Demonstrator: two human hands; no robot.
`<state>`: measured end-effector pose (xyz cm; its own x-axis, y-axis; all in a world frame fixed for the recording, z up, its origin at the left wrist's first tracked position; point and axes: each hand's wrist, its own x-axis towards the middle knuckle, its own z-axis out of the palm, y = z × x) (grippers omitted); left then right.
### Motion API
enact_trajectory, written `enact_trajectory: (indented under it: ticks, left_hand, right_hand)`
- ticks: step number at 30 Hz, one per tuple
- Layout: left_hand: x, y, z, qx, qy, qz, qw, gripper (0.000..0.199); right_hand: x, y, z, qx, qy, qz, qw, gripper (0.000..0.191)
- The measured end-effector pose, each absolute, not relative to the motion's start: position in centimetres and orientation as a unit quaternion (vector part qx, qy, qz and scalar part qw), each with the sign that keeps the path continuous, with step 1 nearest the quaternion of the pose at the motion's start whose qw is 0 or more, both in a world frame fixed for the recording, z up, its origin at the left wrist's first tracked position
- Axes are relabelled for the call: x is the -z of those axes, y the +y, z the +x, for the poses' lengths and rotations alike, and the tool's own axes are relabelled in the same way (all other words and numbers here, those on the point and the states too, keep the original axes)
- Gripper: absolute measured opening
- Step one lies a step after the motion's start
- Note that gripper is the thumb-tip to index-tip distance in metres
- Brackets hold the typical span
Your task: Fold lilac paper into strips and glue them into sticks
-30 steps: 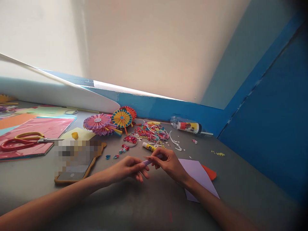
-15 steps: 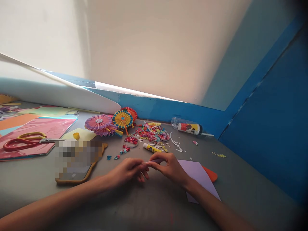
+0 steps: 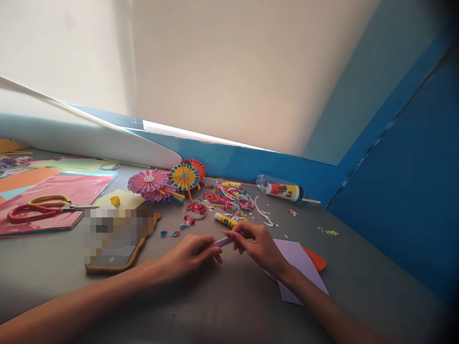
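Note:
A narrow purple paper roll (image 3: pixel 223 241) is held between my two hands, above the grey table. My left hand (image 3: pixel 191 253) is closed on its left end, thumb on top. My right hand (image 3: pixel 256 243) pinches the other end, its fingers hiding part of the roll. Just behind my right hand lies a yellow glue stick (image 3: pixel 225 220), uncapped end to the left. Under and beside my right forearm is a sheet of purple paper (image 3: pixel 299 267), with an orange piece (image 3: pixel 316 260) sticking out from beneath it.
To the left lie a phone (image 3: pixel 118 253), red-handled scissors (image 3: pixel 39 210) on wrapped pink paper (image 3: pixel 71 186), and a yellow cap (image 3: pixel 115 201). Folded paper rosettes (image 3: pixel 184 177), a heap of colourful paper scraps (image 3: pixel 229 197) and a glue bottle (image 3: pixel 283 190) stand or lie along the back wall.
My right hand has shifted slightly right along the purple roll, so more of it shows between my hands. My left hand stays nearly in place.

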<state>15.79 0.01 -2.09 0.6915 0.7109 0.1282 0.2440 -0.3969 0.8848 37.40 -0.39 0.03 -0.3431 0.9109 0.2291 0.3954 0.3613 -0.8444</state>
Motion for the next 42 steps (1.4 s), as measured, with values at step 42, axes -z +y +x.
enact_trajectory:
  ticks: [42]
  left_hand:
    - [2.7, 0.5, 15.2, -0.281, 0.273, 0.793, 0.467, 0.035]
  right_hand:
    - [-1.0, -1.3, 37.4, 0.014, -0.911, -0.343, 0.229, 0.03]
